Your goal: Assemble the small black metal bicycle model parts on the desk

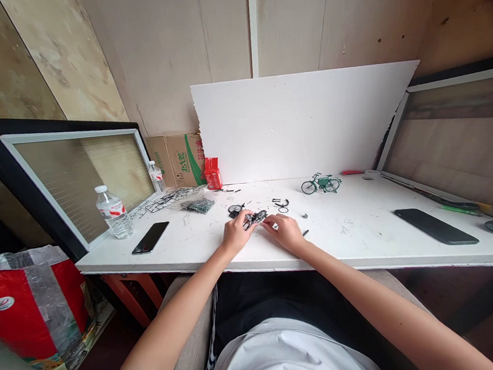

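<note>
Left hand (pixel 236 233) holds the black model (pixel 258 216); right hand's (pixel 286 233) grip, I cannot tell. Too hard pressing could bend this thin model.

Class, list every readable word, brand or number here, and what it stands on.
"北大荒": green print on the cardboard box; its smaller print is unreadable.
Too small or blurred: red box, near bottle's label, far bottle's label, round badge on the red bag.

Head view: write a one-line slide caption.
Two hands work on a small black model beside a green model bicycle.
</note>
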The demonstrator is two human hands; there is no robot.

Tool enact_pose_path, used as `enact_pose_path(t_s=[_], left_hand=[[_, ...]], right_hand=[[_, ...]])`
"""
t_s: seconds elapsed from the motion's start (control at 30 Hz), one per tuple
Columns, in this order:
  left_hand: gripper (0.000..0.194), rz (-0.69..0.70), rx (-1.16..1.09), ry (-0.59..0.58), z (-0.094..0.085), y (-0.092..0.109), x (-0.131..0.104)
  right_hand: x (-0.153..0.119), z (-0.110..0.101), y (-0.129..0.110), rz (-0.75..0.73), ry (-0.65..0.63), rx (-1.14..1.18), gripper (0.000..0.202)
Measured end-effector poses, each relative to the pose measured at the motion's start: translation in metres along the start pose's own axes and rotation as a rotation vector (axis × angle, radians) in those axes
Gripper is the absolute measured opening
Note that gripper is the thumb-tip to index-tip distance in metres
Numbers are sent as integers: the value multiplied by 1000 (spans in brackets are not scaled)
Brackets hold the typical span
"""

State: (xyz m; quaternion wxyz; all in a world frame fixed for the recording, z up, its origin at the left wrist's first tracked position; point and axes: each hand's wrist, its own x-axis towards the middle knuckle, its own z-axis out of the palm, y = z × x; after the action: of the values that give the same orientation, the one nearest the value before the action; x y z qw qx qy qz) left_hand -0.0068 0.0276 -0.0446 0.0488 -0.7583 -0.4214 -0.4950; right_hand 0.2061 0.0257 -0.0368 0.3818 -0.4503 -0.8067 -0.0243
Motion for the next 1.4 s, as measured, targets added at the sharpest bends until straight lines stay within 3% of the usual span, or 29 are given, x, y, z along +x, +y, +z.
enact_pose_path(t_s=[0.5, 0.7, 0.93, 1.4], left_hand=[[36, 24, 11, -30, -1, -1, 0], [35, 17, 18, -31, -1, 0, 0], [36, 25, 17, -28, -2, 2, 0], [37, 23, 3, -67, -1, 0, 0]], right_hand=[[2, -4, -8, 12, -111, -66, 44], [2, -7, -12, 30, -144, -57, 40], [2, -9, -12, 64, -83, -9, 27], [2, -5, -6, 37, -108, 40, 32]])
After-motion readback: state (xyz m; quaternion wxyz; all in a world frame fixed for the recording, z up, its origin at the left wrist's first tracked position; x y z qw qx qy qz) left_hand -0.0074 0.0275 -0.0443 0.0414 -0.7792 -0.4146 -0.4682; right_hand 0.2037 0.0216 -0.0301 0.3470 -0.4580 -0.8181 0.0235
